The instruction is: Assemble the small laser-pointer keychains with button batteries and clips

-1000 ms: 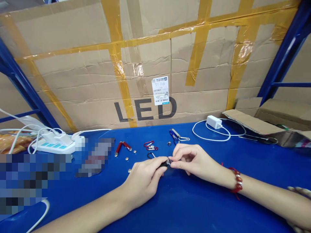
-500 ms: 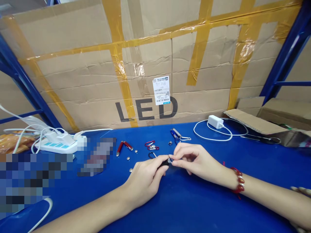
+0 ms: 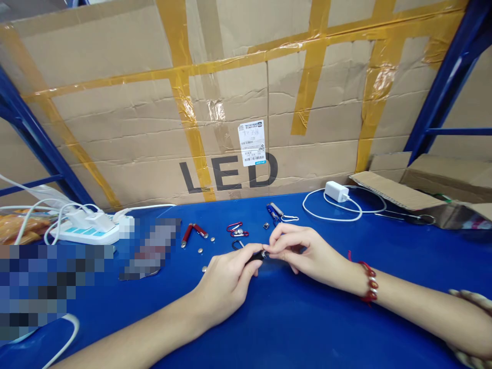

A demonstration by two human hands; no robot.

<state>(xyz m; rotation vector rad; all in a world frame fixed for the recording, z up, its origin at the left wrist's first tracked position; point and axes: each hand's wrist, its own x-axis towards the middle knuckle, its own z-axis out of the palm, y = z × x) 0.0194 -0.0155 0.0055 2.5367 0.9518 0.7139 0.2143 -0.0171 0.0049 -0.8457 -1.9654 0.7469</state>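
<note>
At the back, a large brown cardboard box [image 3: 146,138], crossed with yellow tape and lettered "LED", is seen. Before the box, a flat, glossy blue counter [image 3: 307,318] is spread. By the box's right end, a low, open brown cardboard carton [image 3: 388,187] is set. Near the box's left end, a white rectangular power strip [image 3: 111,233] is fitted with white plugs.

Well in front of the box's letter D, a shiny black cylindrical tube [image 3: 254,257] is grasped by the bare left grip [image 3: 226,287]. The tube's silver end is met by the fingertips of the bare right grip [image 3: 307,251]; whether anything is pinched there cannot be told. To the right of the box's lettering, a white block-shaped adapter [image 3: 337,191] is placed close to the cardboard. In front of the lettering, two dark red cylindrical tubes [image 3: 187,236], red looped metal clips [image 3: 234,227] and small round silver discs [image 3: 200,250] are scattered.
</note>
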